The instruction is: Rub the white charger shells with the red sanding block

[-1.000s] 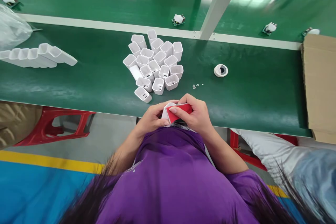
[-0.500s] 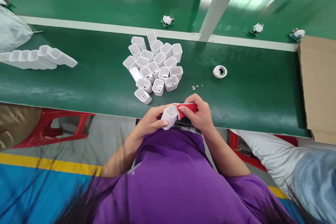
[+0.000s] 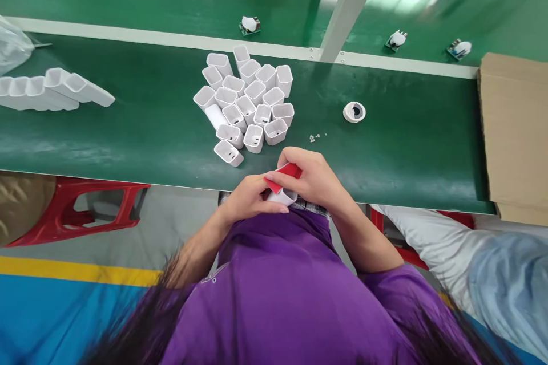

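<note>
Green counter (image 3: 128,137) here: a cluster of white plastic shells (image 3: 246,104) stands at its middle, a row of joined shells (image 3: 51,90) lies far left, a small white ring (image 3: 354,112) sits right, cardboard box (image 3: 514,137) at the edge.

The person wears a purple short-sleeved shirt (image 3: 282,296) with a small round stud near the front; both forearms are bare, and long dark hair (image 3: 141,325) hangs forward over it.

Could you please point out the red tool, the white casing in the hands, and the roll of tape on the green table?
red tool (image 3: 286,174), head view, on its flat red face.
white casing (image 3: 283,198), head view, on its lower edge.
roll of tape (image 3: 354,112), head view, on its white rim.
</note>
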Demonstrator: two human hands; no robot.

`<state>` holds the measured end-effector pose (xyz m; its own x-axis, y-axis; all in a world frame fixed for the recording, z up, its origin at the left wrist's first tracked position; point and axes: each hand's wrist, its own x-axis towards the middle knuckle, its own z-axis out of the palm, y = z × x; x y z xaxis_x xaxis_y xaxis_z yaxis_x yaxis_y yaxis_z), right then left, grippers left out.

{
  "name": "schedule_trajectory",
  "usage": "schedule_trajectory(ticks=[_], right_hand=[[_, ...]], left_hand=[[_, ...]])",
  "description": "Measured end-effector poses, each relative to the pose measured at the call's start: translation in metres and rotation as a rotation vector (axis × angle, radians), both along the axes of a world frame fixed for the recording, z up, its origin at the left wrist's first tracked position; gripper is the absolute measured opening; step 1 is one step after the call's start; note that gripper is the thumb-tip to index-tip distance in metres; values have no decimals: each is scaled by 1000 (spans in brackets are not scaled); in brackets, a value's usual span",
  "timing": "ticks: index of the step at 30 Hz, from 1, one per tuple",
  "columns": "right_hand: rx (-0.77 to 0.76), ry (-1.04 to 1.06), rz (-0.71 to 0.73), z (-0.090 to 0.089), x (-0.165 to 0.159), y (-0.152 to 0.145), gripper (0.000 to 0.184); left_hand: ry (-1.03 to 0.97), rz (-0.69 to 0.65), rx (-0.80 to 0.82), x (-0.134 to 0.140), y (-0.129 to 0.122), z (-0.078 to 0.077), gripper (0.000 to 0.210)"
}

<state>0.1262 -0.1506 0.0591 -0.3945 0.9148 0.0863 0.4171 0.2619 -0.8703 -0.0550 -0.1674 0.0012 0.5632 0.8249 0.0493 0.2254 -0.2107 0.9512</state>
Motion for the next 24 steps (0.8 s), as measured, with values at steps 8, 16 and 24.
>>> schedule_trajectory(ticks=[8,16,24], right_hand=[[-192,128,-58,7,28,-10,37],[-139,75,-48,-8,5,-6,44],[-177,249,-303,-9,12,-8,46]], left_hand=[[-19,32,-64,0,2,5,64],[-22,-51,-74,0,1,2,58],[-151,31,-204,-2,1,3,73]])
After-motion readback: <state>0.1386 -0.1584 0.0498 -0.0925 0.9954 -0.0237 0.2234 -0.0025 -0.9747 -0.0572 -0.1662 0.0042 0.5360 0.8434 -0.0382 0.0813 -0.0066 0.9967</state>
